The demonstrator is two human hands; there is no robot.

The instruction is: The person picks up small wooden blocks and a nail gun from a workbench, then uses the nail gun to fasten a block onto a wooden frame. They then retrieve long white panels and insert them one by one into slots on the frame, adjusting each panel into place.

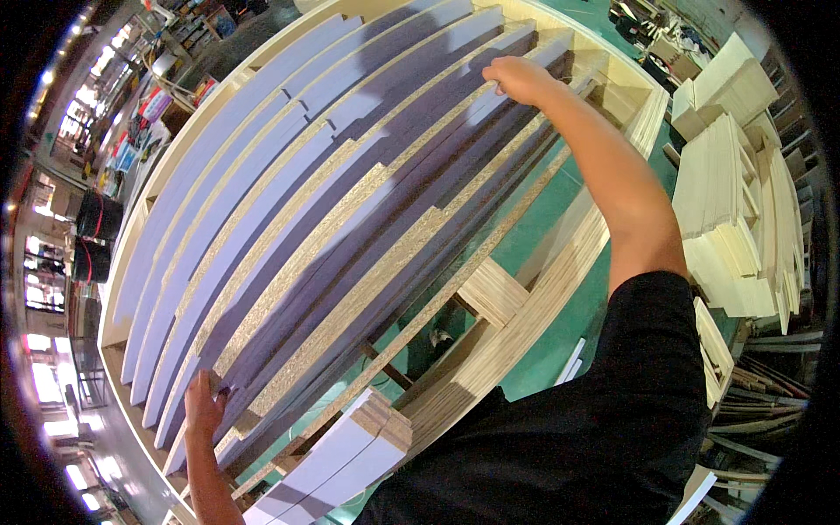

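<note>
One green floor (pixel 569 324) runs beneath; pale wood stacks (pixel 722 210) crowd the right. A big wooden frame (pixel 556 280) holds lilac boards (pixel 350 203) standing on edge, likely stiff, fairly heavy, smooth-faced, chippable at the raw edges, best held near both ends. The left hand (pixel 204 404) and right hand (pixel 521 81) each grip a top edge; whether of one board, I cannot tell.

We took the stack of pale boards (pixel 722 210) as our reference. Green floor (pixel 547 372) lay to its left, and loose timber strips (pixel 759 392) lay on its near side. Far to its left, we recorded dark containers (pixel 92 261), glaring windows (pixel 39 343) and small lit lamps (pixel 47 78).
</note>
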